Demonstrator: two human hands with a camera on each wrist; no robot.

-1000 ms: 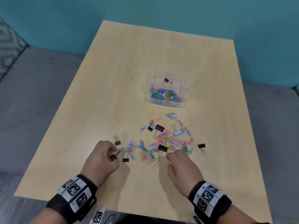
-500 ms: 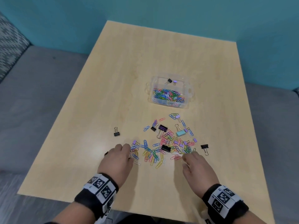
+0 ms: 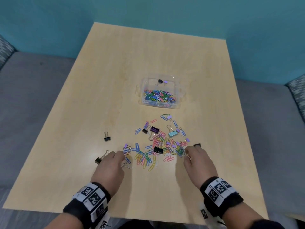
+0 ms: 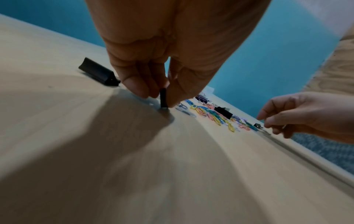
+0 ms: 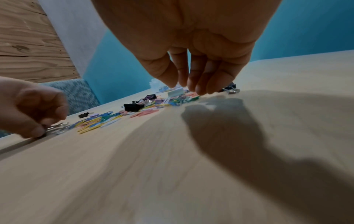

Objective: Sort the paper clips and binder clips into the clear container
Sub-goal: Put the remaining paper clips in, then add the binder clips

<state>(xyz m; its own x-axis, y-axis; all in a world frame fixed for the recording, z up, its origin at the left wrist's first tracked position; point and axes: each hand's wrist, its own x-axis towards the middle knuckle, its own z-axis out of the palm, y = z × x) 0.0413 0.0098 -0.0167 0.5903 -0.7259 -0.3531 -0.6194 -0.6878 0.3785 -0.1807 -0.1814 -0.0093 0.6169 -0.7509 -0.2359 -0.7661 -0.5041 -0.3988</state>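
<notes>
The clear container (image 3: 179,96) holds a heap of coloured paper clips in front and two small binder clips (image 3: 162,81) behind. Loose paper clips (image 3: 148,156) and binder clips, one teal (image 3: 172,133) and one black (image 3: 158,149), lie scattered nearer to me. My left hand (image 3: 122,160) is at the pile's left end and pinches a small black binder clip (image 4: 163,98) upright on the table. My right hand (image 3: 188,150) is at the right end, fingers hanging relaxed with tips on the paper clips (image 5: 184,98), nothing pinched.
A black binder clip (image 3: 98,160) lies just left of my left hand, another (image 3: 107,138) further back, and one (image 3: 197,144) past my right fingertips. The wooden table (image 3: 115,80) stands on grey carpet against a teal wall.
My left hand has shifted right, off one black binder clip and onto a smaller one at the pile's edge. My right hand has slid right along the pile's near side.
</notes>
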